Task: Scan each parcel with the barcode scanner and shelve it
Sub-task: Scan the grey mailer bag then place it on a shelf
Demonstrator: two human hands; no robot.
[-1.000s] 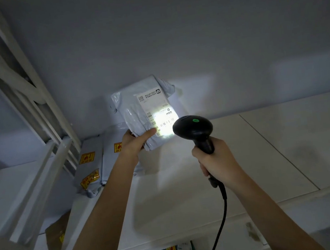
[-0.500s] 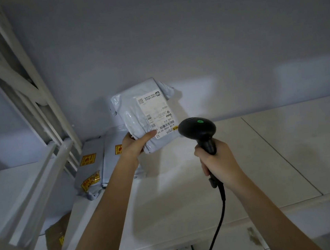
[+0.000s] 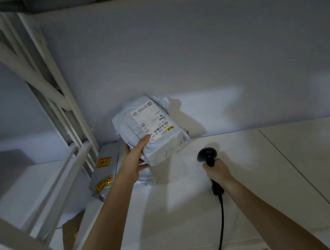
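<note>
Left hand [image 3: 136, 159] grips the grey poly parcel [image 3: 150, 130] at its lower-left corner, thumb lying across the front face next to the white shipping label [image 3: 152, 124], remaining fingers tucked under the bottom edge. Parcel is held above the white shelf board [image 3: 248, 177], tilted, its back toward the rear wall [image 3: 192, 49]; contact with the wall can't be confirmed. Label faces the camera, barcode at the label's lower edge, faint handwriting on the parcel face below the label. Right hand [image 3: 216, 170] is closed around the handle of the black barcode scanner [image 3: 208, 157], just right of and below the parcel, head pointing toward the rear wall and not touching the parcel. Scanner cable [image 3: 221, 227] drops from the handle past the shelf's front edge. Left of the parcel, 2 grey bags with yellow stickers [image 3: 103, 173] lie against the shelf's left end, next to the white frame upright [image 3: 70, 115]. A brown carton [image 3: 69, 234] sits lower down, left of and below the shelf board.
</note>
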